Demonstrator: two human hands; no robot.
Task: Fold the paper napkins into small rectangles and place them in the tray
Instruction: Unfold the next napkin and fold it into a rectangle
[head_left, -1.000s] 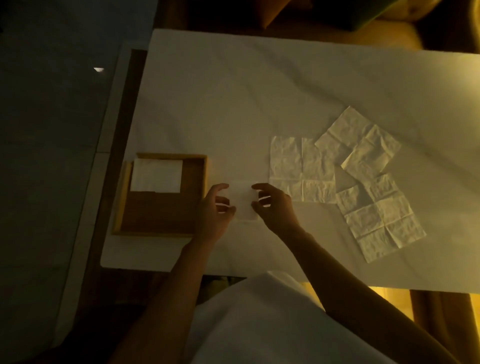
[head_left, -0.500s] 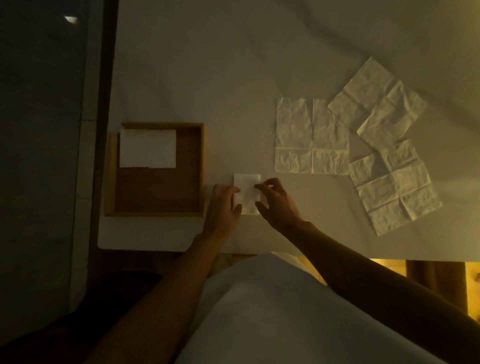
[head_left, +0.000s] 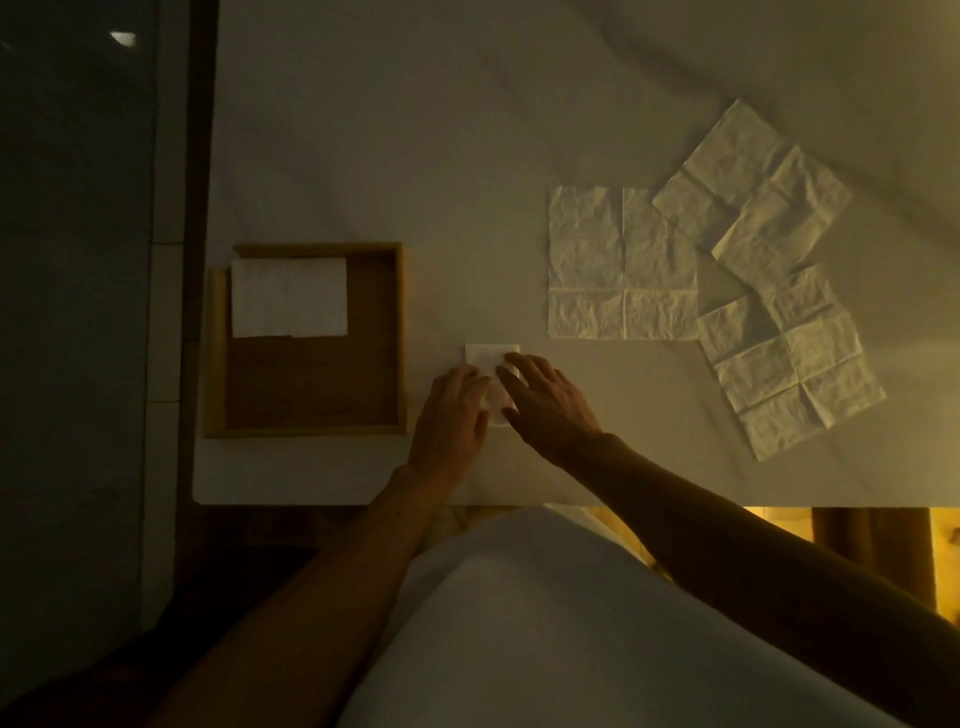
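Hands spread flat, left hand (head_left: 451, 413) and right hand (head_left: 551, 408) press a folded napkin (head_left: 488, 357) onto the worktop (head_left: 415, 156) just beside the tray (head_left: 400, 338); creasing seems the step, with pinching and lifting it into the tray likely next.

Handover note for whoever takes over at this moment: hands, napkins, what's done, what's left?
Left hand and right hand: both open, fingers pressing the small folded napkin flat on the table, just right of the wooden tray.
Done: folded white napkins, count unclear, lie in the tray's far-left corner.
Left: place the pressed one in the tray, then fold three open ones: left napkin, far napkin, right napkin.
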